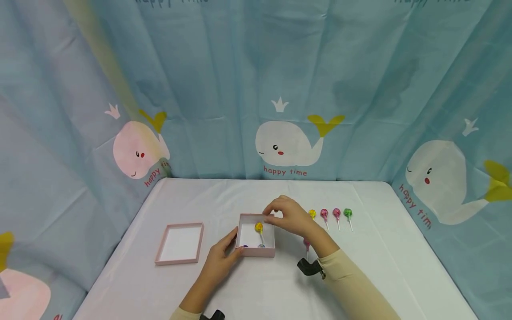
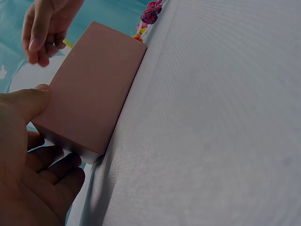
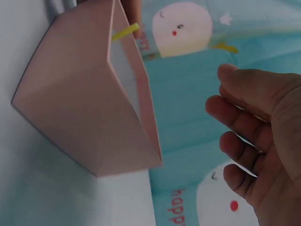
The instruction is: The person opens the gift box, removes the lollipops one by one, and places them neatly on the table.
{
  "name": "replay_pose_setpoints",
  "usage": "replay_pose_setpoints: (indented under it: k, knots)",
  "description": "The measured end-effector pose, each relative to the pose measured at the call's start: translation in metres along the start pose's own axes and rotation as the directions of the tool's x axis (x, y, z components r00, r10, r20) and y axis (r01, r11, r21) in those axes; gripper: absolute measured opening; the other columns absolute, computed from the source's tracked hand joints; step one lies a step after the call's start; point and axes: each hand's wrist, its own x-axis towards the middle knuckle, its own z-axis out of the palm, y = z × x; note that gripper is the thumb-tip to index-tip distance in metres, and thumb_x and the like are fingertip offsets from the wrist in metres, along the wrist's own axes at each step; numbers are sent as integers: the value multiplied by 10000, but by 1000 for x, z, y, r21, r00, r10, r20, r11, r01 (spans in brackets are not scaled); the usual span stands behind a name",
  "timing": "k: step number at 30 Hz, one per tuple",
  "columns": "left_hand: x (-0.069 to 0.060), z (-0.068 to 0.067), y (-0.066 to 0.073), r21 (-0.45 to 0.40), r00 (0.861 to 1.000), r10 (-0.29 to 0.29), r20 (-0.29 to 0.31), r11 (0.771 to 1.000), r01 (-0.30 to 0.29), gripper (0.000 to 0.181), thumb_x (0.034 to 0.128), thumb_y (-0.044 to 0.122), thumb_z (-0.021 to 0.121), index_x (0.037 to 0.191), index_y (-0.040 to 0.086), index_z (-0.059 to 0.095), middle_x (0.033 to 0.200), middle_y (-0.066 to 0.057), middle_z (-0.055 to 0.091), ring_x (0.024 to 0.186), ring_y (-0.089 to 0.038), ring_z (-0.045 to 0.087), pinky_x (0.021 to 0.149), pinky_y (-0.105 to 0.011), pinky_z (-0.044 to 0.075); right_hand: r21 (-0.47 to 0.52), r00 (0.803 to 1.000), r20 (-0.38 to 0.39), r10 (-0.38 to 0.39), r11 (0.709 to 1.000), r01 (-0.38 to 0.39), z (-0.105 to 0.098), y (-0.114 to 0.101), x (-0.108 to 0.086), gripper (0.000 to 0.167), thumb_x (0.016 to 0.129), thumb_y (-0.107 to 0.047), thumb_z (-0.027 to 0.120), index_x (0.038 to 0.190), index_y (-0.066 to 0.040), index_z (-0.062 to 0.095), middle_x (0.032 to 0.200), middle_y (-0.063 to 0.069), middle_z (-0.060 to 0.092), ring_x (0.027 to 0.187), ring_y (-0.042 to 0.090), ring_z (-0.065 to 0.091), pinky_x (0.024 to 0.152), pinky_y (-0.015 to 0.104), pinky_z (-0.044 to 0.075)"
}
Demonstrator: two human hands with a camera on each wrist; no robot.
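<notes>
A pink open box (image 1: 258,252) stands mid-table. My left hand (image 1: 219,261) grips its near left corner, thumb at the rim; in the left wrist view the thumb of that hand (image 2: 23,136) lies on the edge of the box (image 2: 94,84). Inside is a yellow lollipop (image 1: 259,227), with purple and bluish bits partly hidden by the front wall. Over the back right corner hovers my right hand (image 1: 290,215), fingers loosely bent. The right wrist view shows this hand (image 3: 263,127) empty, apart from the box (image 3: 80,108), where a yellow stick (image 3: 125,31) pokes past the rim.
A pink lid (image 1: 199,242) lies inside up at the left. Right of the box, yellow (image 1: 312,213), pink (image 1: 324,213), pink (image 1: 337,212) and green (image 1: 348,213) lollipops form a row. Another pink lollipop (image 1: 306,242) is partly behind the right forearm.
</notes>
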Motion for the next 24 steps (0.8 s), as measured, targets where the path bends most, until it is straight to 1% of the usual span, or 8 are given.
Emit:
replay_pose_setpoints:
  k: [4,6,8,13,17,20,24]
  knots:
    - [1,-1,0,2,1000,8,4,1000,-8,704,920,358,774,1533,157,494,1536,-49,520,1427,-238,480,1164,-450,422,-7,995,96,-35,999,36,13,-5,16,155,902,-257,811,1033,-176,798,1003,-125,740,978,169,617,801,285,547]
    - [1,0,0,6,1000,12,7,1000,-12,709,920,373,769,1534,150,492,1535,-58,519,1425,-253,482,1163,-460,423,-11,990,135,-49,999,51,20,-6,21,159,895,-258,817,1030,-175,801,1006,-117,746,988,158,622,837,290,555]
    - [1,0,-1,2,1000,3,15,1000,-3,716,922,390,762,1537,150,487,1540,-47,511,1428,-246,478,1167,-457,421,-16,982,182,-55,998,59,26,-5,24,172,892,-268,820,1030,-168,803,994,-122,739,990,163,626,849,286,554]
    - [1,0,-2,-8,1000,-10,19,1000,11,714,926,410,754,1542,171,484,1540,-11,508,1422,-203,477,1165,-442,425,-30,953,299,-56,997,68,39,-4,29,200,867,-300,845,1011,-166,806,918,-124,696,950,182,622,791,236,522]
    - [0,0,-2,4,1000,6,8,1000,-6,709,927,398,757,1538,159,488,1535,-42,516,1419,-239,483,1156,-463,432,-28,930,360,-68,996,83,45,-3,29,204,832,-308,875,981,-186,806,908,-69,693,912,182,606,748,213,490]
    - [-1,-1,-1,9,1000,-1,11,1000,1,714,926,395,758,1538,149,486,1539,-52,507,1426,-258,475,1160,-466,426,-48,913,398,-85,992,113,48,-2,28,206,816,-325,885,971,-214,808,912,-72,703,886,129,578,770,219,462]
    - [-2,-2,0,5,1000,-15,18,1000,14,711,925,384,761,1539,154,485,1544,-52,500,1435,-260,465,1170,-464,412,-97,893,438,-103,982,161,51,1,27,191,808,-345,883,965,-270,805,902,-130,708,872,41,528,841,244,433]
